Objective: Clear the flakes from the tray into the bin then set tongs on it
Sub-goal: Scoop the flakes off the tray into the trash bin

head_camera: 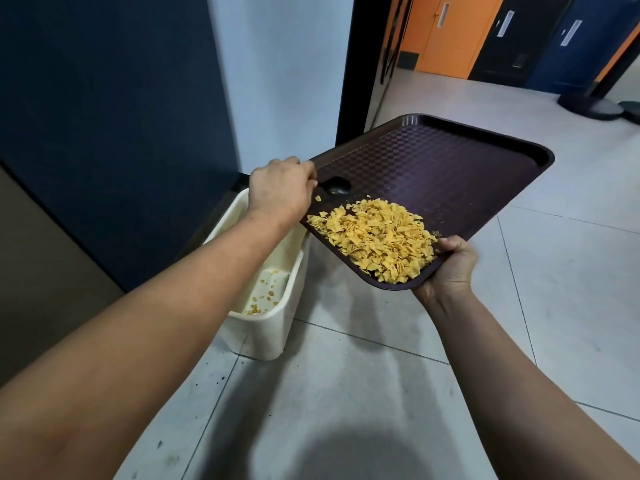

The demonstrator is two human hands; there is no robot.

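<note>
Hands hold a dark brown textured plastic tray [450,168] tilted above the tiled floor [381,375]: the left hand [278,190] grips its far-left edge, the right hand [450,265] clasps its near corner. Yellow broken flakes [377,235] lie piled at the low end, beside a cream rectangular plastic bin [266,327] holding a few crumbs.
</note>
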